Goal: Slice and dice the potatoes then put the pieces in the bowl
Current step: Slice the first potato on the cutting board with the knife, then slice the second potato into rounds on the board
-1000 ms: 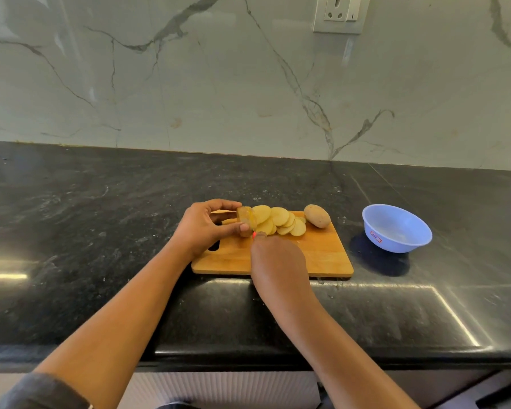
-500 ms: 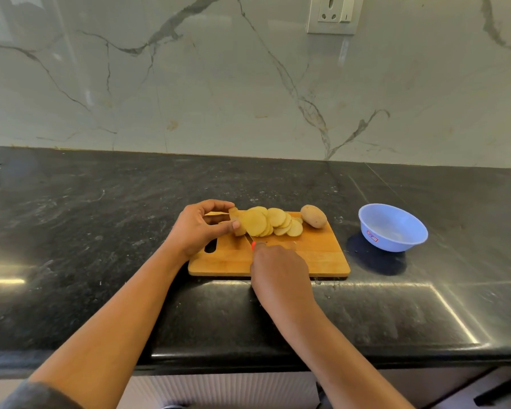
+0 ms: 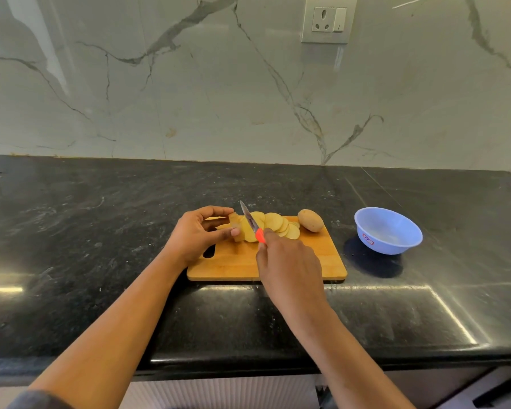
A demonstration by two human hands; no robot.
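While the left hand (image 3: 199,231) pinches the yellow potato stub (image 3: 237,229) on the rectangular wooden board (image 3: 322,261), the right hand (image 3: 286,258) grips the red-handled steel knife (image 3: 250,220); the blade should descend straight, clear of the left hand.

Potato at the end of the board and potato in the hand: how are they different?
The whole potato is uncut and lies untouched; the held potato is a small cut end piece, pinched by the left hand beside the knife. Both sit on the cutting board.
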